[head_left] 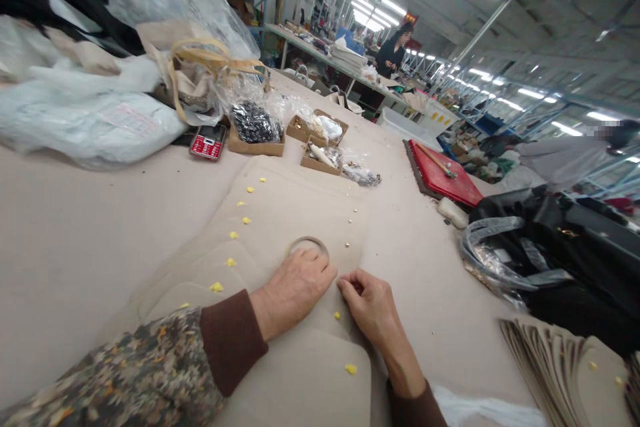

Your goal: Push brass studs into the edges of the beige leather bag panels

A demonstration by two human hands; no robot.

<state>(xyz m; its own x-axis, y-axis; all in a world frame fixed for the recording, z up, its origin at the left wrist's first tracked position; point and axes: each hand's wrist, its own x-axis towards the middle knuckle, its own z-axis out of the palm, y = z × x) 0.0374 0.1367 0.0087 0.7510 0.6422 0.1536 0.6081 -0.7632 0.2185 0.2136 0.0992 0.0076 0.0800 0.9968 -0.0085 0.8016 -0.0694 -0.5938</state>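
Overlapping beige panels (280,207) lie in a fanned stack before me, with yellow tabs (231,262) along the left side and small metal studs (347,245) along the right. My left hand (300,287) is closed over the near side of a ring-shaped roll (313,240), which looks like tape; its fingertips are hidden. Just to the right, my right hand (370,307) pinches at the right edge of the panels, thumb and forefinger together. Whatever is in that pinch is too small to make out.
Small cardboard boxes (256,147) of hardware and a red phone-like device (207,142) sit beyond the panels. Plastic-wrapped bundles (85,120) fill the left. At right are a red slab (445,173) with a hammer, black bags (575,247) and stacked panels (550,360). A person (393,53) stands farther back.
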